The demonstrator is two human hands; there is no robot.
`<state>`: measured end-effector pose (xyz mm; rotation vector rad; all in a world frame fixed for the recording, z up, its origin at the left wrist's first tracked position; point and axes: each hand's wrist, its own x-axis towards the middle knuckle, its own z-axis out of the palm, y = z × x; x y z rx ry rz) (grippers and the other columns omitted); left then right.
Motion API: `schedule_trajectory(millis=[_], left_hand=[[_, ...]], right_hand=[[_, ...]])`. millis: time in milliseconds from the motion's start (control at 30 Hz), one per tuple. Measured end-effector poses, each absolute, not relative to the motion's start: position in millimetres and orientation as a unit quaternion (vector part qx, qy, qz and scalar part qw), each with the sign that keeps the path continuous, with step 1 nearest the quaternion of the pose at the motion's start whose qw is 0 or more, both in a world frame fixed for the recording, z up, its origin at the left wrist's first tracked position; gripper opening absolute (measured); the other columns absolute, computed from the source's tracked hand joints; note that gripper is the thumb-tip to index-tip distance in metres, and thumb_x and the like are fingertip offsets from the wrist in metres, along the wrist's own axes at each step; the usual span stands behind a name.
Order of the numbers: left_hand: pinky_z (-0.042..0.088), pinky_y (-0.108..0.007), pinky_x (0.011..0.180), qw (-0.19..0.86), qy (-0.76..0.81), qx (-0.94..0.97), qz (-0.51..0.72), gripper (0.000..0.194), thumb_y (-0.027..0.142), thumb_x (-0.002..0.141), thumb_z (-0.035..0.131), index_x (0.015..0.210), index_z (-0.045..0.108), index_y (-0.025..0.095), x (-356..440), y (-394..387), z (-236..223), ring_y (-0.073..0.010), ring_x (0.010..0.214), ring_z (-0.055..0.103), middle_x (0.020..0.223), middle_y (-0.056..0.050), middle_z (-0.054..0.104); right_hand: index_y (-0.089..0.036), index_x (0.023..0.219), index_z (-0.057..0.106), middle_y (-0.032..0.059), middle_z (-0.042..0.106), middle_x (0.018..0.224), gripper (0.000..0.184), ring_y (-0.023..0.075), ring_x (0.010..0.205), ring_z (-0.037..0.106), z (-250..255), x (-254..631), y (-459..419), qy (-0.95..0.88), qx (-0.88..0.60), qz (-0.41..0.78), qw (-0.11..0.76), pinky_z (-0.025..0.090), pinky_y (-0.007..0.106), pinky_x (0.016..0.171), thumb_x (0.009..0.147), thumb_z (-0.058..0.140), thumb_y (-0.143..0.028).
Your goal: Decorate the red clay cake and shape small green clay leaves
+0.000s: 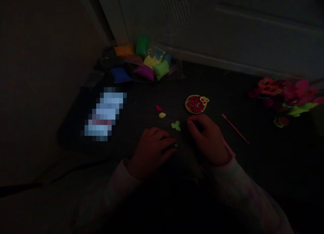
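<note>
The scene is dim. My left hand (153,151) rests low over the dark table, thumb and forefinger closing about a small green clay piece (175,145). My right hand (207,139) is curled, thumb and fingertips together; whatever they hold, if anything, is hidden. Between and just beyond the hands lies a light green three-leaf clay shape (176,126). Farther off are a yellow clay lump (162,115) and a red clay piece (158,108). Past my right fingertips sits a small yellow-rimmed round clay piece (195,104) with red filling and a yellow flower-like shape (204,100) on its edge.
Several coloured clay packets (144,72) lie at the back left, near a lit, pixelated screen (105,114). A pink stick tool (235,129) lies right of my right hand; another pink strip (229,148) shows by the wrist. Bright flower shapes (291,95) stand far right.
</note>
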<state>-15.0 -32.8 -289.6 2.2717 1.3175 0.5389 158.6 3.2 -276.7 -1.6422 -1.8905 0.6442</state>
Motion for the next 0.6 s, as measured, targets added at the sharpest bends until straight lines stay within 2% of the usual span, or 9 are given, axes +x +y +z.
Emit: schedule_trajectory(millis=[233, 333, 500, 600], left_hand=[[0.034, -0.034, 0.070, 0.252, 0.470, 0.823, 0.196, 0.014, 0.028, 0.078, 0.051, 0.080, 0.063, 0.022, -8.8, -29.4, -291.4, -0.0173, 0.081, 0.049, 0.078, -0.001, 0.063], [0.038, -0.030, 0.073, 0.321, 0.494, 0.770, 0.244, 0.013, 0.028, 0.076, 0.054, 0.076, 0.062, 0.019, -10.2, -28.8, -286.3, -0.0147, 0.079, 0.053, 0.077, -0.001, 0.063], [0.042, -0.024, 0.063, 0.445, 0.598, 0.595, 0.300, 0.012, 0.030, 0.066, 0.063, 0.067, 0.059, 0.019, -12.1, -32.6, -273.6, -0.0128, 0.067, 0.057, 0.070, 0.001, 0.063], [0.044, -0.024, 0.066, 0.514, 0.605, 0.500, 0.346, 0.015, 0.030, 0.064, 0.064, 0.073, 0.058, 0.019, -11.7, -36.5, -267.5, -0.0142, 0.072, 0.060, 0.072, 0.001, 0.065]], right_hand=[[-0.018, 0.077, 0.057, 0.0018, 0.059, 0.075, 0.010, 0.0133, 0.071, 0.054, -278.5, 158.5, 2.1, -0.698, -0.600, 0.234, 0.313, 0.042, 0.026, 0.064, 0.078, 0.048, -0.023], [-0.018, 0.077, 0.057, 0.0021, 0.059, 0.075, 0.011, 0.0140, 0.073, 0.054, -280.6, 159.1, 2.9, -0.695, -0.595, 0.232, 0.328, 0.042, 0.027, 0.065, 0.078, 0.048, -0.024], [-0.019, 0.080, 0.057, 0.0022, 0.059, 0.079, 0.011, 0.0140, 0.075, 0.054, -276.4, 162.2, 2.2, -0.687, -0.580, 0.248, 0.361, 0.042, 0.028, 0.069, 0.078, 0.047, -0.024], [-0.019, 0.082, 0.057, 0.0022, 0.059, 0.081, 0.013, 0.0146, 0.077, 0.054, -264.6, 167.2, -8.1, -0.670, -0.587, 0.255, 0.377, 0.042, 0.029, 0.070, 0.079, 0.047, -0.027]])
